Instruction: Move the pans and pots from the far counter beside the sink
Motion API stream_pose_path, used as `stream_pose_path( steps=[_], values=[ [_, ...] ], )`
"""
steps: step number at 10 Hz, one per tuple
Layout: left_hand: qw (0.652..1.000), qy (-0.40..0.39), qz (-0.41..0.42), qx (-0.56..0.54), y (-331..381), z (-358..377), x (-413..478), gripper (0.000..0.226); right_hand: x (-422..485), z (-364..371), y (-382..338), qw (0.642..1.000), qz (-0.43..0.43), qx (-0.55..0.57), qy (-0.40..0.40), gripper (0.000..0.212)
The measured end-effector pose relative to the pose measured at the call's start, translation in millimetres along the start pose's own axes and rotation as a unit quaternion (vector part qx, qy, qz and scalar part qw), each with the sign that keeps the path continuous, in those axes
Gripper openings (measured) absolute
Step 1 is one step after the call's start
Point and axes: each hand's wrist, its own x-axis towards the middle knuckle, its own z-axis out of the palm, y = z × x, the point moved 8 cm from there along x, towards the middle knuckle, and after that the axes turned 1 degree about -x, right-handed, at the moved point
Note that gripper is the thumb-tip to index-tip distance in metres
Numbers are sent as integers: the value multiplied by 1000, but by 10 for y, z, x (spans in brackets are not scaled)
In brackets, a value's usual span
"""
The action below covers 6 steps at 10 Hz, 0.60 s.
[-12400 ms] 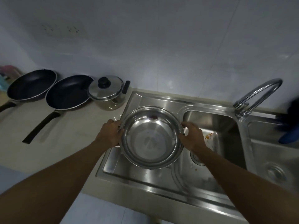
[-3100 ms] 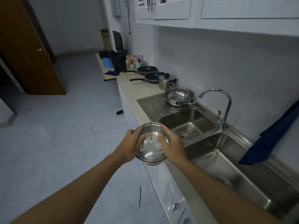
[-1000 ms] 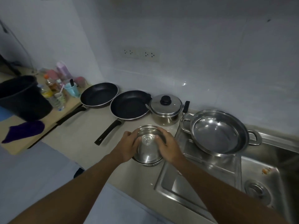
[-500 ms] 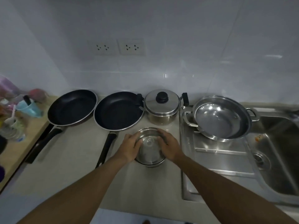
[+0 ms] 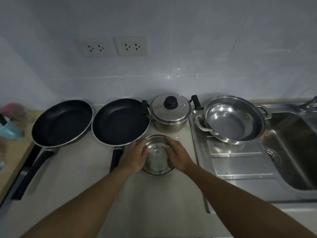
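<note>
A small steel pot with a glass lid [image 5: 157, 156] sits low over the beige counter [image 5: 82, 169], in front of the lidded steel pot [image 5: 169, 112]. My left hand [image 5: 136, 156] grips its left side and my right hand [image 5: 178, 156] its right side. Two black frying pans stand along the wall, one at the left [image 5: 61, 122] and one in the middle [image 5: 120, 121]. A wide steel two-handled pan [image 5: 233, 119] leans on the sink's drainboard [image 5: 240, 162].
The sink basin [image 5: 295, 148] lies at the right with the tap at the frame's edge. A light blue cup [image 5: 8, 131] and other blurred items stand at the far left. Two wall sockets [image 5: 113, 46] sit above the pans.
I have walked to the counter with the small pot in both hands and brought it down in front of the lidded pot. The view now looks straight down at the row of cookware.
</note>
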Motion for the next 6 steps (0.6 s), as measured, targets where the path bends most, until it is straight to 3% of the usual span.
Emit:
stream_pose_path(
  steps=[6],
  values=[
    [998, -58, -7, 23, 102, -101, -28, 38, 51, -3, -71, 996, 14, -86, -23, 52]
  ],
)
